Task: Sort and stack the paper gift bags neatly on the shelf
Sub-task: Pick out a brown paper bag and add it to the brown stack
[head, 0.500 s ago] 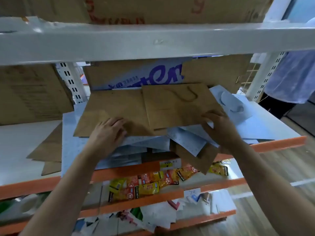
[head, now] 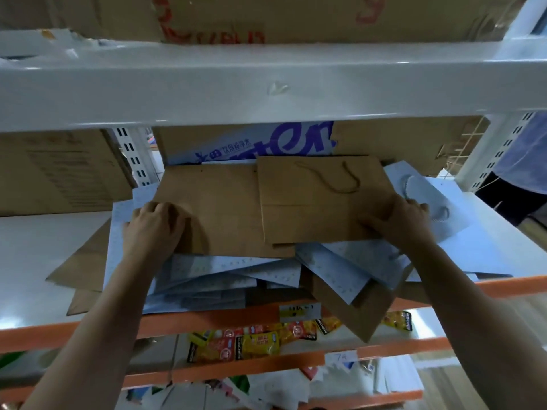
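A white steel beam [head: 266,93] of a storage rack spans the frame under cool, even light that glints off its paint. Perforated white uprights [head: 133,155] stand at the back left and far right, and a wire grid [head: 461,149] is visible beside the right one. The white shelf [head: 44,247] is edged by an orange front rail [head: 74,332]; two more orange rails [head: 296,362] run below it, with yellow and red snack packets [head: 257,341] on the level between. Cardboard cartons [head: 296,16] fill the top tier, another carton [head: 59,170] sits at left, and a box with blue lettering [head: 266,143] stands at the rear. At right, a person in a pale blue top [head: 527,155] stands on wood-tone flooring [head: 532,315].
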### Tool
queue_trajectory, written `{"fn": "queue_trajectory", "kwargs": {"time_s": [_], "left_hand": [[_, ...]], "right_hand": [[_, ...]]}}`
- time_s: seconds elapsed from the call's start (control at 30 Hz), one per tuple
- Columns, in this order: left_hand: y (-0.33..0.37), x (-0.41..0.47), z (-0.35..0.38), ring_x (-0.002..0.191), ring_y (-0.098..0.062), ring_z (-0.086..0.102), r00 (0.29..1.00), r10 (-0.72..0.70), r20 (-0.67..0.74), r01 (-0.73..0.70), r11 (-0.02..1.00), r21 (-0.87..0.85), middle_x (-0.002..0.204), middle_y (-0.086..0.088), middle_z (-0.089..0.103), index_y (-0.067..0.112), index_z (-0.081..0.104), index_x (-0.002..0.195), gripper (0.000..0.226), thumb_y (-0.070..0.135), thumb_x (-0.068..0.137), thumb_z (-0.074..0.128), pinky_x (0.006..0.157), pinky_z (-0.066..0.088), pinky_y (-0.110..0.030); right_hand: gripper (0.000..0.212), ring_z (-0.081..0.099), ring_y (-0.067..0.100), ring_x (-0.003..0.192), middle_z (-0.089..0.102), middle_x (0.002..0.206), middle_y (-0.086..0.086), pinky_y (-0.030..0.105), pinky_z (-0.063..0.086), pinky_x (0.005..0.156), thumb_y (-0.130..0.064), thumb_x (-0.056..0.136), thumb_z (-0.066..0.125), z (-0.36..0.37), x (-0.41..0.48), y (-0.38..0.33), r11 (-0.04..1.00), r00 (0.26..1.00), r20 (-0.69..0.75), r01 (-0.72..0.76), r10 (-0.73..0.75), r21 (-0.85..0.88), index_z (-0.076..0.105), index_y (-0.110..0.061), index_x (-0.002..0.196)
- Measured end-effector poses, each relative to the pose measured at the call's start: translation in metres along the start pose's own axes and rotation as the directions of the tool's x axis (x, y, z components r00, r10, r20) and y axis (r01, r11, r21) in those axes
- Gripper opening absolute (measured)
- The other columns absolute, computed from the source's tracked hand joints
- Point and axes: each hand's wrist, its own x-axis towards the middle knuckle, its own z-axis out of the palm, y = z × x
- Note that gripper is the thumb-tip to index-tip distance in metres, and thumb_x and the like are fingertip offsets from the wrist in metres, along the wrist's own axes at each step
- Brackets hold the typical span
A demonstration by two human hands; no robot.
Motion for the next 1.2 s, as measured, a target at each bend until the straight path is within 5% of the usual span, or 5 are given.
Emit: {"fn": "queue_trajectory", "kwargs": {"time_s": [0.2,0.33,0.6,0.8,1.2], "left_hand": [[0.001,0.003,-0.006,0.088,-0.04,0.056,0.996,-0.082,0.02,0.082,0.997,-0.001,0.091,-0.023,0.061,0.002,0.057,0.088,0.076,0.075,0.08,0.037,0.084,0.042,-0.048],[0.004,-0.002,-0.015,0.104,-0.04,0.049,0.968,-0.249,-0.011,0.243,0.953,-0.184,0.108,-0.027,0.053,-0.003,0.053,0.098,0.056,0.052,0.088,0.059,0.091,0.038,-0.047],[-0.014,-0.031,-0.019,0.083,-0.036,0.052,0.927,-0.371,-0.058,0.322,0.865,-0.386,0.103,-0.025,0.059,0.007,0.041,0.109,0.026,0.031,0.102,0.039,0.067,0.035,-0.041],[-0.05,-0.067,-0.041,0.083,-0.035,0.054,0.883,-0.446,-0.146,0.341,0.824,-0.453,0.098,-0.022,0.061,0.007,0.048,0.117,0.028,0.03,0.103,0.04,0.069,0.039,-0.04],[-0.218,-0.129,-0.088,0.084,-0.035,0.055,0.761,-0.587,-0.277,0.383,0.751,-0.538,0.091,-0.02,0.062,0.006,0.047,0.111,0.024,0.028,0.102,0.041,0.068,0.035,-0.037]], "right_hand": [[0.099,0.042,0.041,0.123,0.04,0.132,0.023,0.047,0.039,0.099,-0.056,0.066,0.08,-0.004,0.0,-0.005,0.966,0.995,0.007,-0.098,0.099,0.238,0.036,0.0,0.135],[0.08,0.051,0.036,0.111,0.05,0.119,0.019,0.044,0.043,0.085,-0.043,0.071,0.082,-0.009,-0.002,-0.012,0.929,0.992,-0.1,-0.033,0.074,0.368,0.041,0.0,0.124],[0.038,0.048,0.024,0.082,0.048,0.09,0.005,0.031,0.033,0.067,-0.035,0.099,0.05,0.005,-0.009,-0.059,0.819,0.991,-0.076,0.132,-0.107,0.559,0.047,0.0,0.115],[0.033,0.045,0.007,0.06,0.047,0.07,-0.006,0.025,0.031,0.048,-0.033,0.101,0.046,0.023,-0.032,-0.121,0.734,0.964,-0.103,0.254,-0.245,0.63,0.052,-0.002,0.112],[0.027,0.045,0.007,0.056,0.047,0.066,-0.003,0.015,0.031,0.046,-0.03,0.1,0.048,0.063,-0.149,-0.289,0.609,0.932,-0.173,0.342,-0.32,0.716,0.052,-0.003,0.097]]}}
